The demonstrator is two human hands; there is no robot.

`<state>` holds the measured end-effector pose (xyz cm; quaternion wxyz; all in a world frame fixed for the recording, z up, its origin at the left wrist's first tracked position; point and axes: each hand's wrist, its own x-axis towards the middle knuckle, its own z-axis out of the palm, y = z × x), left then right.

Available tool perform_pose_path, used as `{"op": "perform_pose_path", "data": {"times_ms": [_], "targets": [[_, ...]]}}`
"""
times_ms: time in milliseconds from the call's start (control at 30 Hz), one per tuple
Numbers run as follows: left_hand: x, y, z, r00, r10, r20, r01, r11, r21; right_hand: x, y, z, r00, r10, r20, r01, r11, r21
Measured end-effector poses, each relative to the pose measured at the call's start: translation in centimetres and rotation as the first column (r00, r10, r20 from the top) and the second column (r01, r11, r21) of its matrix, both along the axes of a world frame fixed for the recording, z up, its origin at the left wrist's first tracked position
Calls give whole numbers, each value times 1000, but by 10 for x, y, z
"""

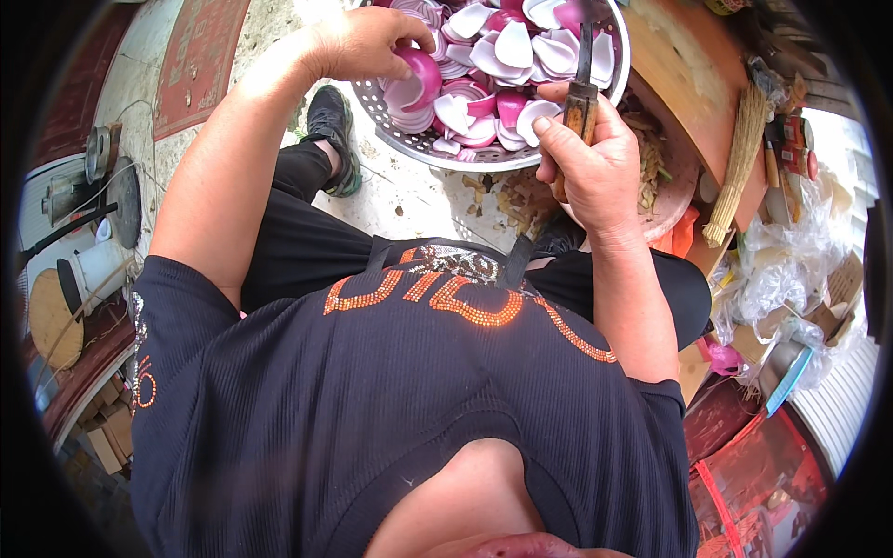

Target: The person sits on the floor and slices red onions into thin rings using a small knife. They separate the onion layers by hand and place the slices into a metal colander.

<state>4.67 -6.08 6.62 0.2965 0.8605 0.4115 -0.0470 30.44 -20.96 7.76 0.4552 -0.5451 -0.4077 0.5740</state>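
Observation:
A metal colander [358,98] with a perforated wall sits ahead of me, heaped with cut red onion [513,45] in purple and white layers. My left hand [370,43] reaches over its left side, thumb and fingers closed on a purple red onion piece [423,82]. My right hand [595,158] is wrapped round the wooden handle [580,110] of a knife, held upright at the colander's right side. Its dark metal neck [585,51] rises over the onions. The rest of the blade is hard to make out near the top edge.
A pinkish basin [684,181] with peelings stands right of the colander, beside a tan board [684,70]. Peel scraps [521,206] litter the floor. Farther right are a straw whisk [741,158] and clear plastic bags [767,274]. A red mat [200,60] lies at the upper left.

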Motion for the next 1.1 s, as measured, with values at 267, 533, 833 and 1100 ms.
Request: {"op": "perform_pose_path", "data": {"times_ms": [267, 533, 833, 1100], "targets": [[15, 10, -3, 901, 384, 203, -379, 923, -65, -3, -2, 0, 998, 34, 58, -35, 999, 27], [35, 10, 0, 536, 752, 383, -414, 630, -657, -7, -8, -9, 974, 90, 209, -111, 989, 93], [51, -3, 14, 361, 853, 377, -294, 488, -822, -6, -6, -18, 925, 159, 344, -203, 975, 94], [52, -7, 19, 357, 848, 390, -261, 492, -831, -5, -4, -18, 903, 146, 403, -199, 976, 91]]}}
